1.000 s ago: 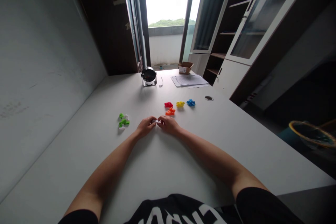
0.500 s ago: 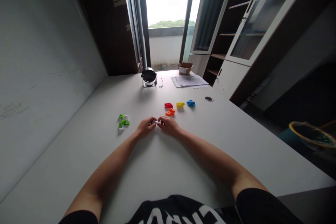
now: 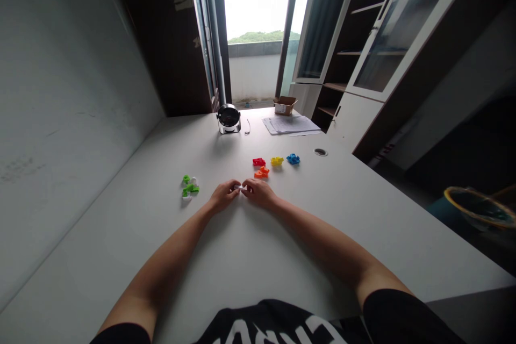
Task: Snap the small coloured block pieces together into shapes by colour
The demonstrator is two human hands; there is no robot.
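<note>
One white piece [image 3: 239, 187], slightly below the frame's centre, is pinched by my closed left hand [image 3: 223, 195] and right hand [image 3: 260, 192], unmoved since half a second ago, so its handling seems not advanced.

View tipped slightly up, hands [image 3: 223, 195] [image 3: 260, 193] and tabletop [image 3: 330, 188] lower in frame

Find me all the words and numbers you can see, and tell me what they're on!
Nothing can be read for sure.
Black fabric shirt: big white letters, cut off by the picture's bottom edge.
Small open brown cardboard box: white label, too small to read.
Flat white paper sheets: anything on them is too small to read.
</note>
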